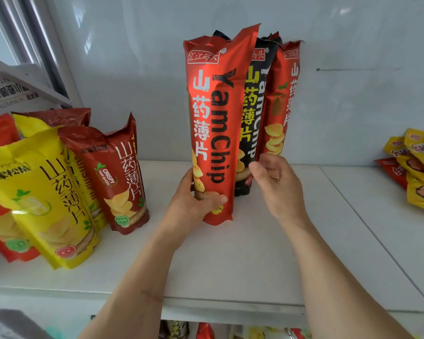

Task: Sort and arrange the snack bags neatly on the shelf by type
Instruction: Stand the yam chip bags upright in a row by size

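Setting a tall red yam chip bag (214, 133) upright in front of the black bag (251, 123)

Left hand (194, 199) clamped low on the red bag, long axis vertical, base on the shelf (230, 260) just forward of the black bag. Right hand (277, 182) loosely open, holding nothing, beside the black bag's foot. Left hand nearer, so likely pushing back to line up. Shorter yellow and red bags (66, 182) well left of the black bag

White shelf (267, 253) with a seam at right, backed by a glossy pale wall (132, 69) showing soft reflections; window frame (42, 45) at far left.
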Motion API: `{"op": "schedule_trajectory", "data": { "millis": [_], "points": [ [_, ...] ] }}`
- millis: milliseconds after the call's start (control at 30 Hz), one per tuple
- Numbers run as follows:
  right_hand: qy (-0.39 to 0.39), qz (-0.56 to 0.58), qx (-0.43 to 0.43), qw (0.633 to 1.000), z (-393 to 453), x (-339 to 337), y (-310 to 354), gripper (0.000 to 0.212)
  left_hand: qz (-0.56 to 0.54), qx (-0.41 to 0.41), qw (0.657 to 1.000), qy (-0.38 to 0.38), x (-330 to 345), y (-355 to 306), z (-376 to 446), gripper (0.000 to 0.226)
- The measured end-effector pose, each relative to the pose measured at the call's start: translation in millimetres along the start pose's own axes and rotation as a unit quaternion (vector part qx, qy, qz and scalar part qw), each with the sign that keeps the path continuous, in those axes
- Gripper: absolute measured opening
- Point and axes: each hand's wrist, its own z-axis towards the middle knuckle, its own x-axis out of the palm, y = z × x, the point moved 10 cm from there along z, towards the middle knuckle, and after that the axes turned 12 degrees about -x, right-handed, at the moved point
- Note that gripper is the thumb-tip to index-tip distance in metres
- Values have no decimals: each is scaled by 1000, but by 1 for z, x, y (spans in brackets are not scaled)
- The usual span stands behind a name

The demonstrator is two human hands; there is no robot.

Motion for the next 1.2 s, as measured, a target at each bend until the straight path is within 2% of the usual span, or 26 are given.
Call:
{"op": "schedule_trajectory", "data": {
  "millis": [100, 200, 333, 433, 567, 733, 900, 1067, 1200],
  "points": [
    [75, 20, 2, 997, -14, 5, 7, 39, 23, 7, 1000, 8, 14, 4, -7, 69],
    [117, 31, 6, 993, -24, 2, 9, 44, 43, 18, 999, -9, 29, 1, -16, 67],
    [122, 24, 7, 992, -31, -13, 4, 67, 142, 48, 987, -59, 50, -3, -20, 94],
    [117, 10, 5, 993, -31, -27, 3, 65, 167, 51, 984, -44, 70, -3, -21, 103],
    [95, 44, 27, 994, -31, -50, -12, 70, 142, 26, 990, 3, 85, 2, -22, 81],
    [78, 5, 40, 996, -36, -57, -29, 67, 190, 44, 980, -49, 93, 0, -13, 65],
    [70, 3, 61, 996, -27, -57, -49, 77, 215, 53, 974, -40, 101, -2, -4, 48],
    [83, -9, 71, 994, -18, -53, -58, 71, 238, 51, 969, -51, 102, -4, 7, 31],
    [87, 1, 96, 992, -17, -49, -56, 74, 251, 49, 966, -44, 105, -6, 15, 23]
  ]
}}
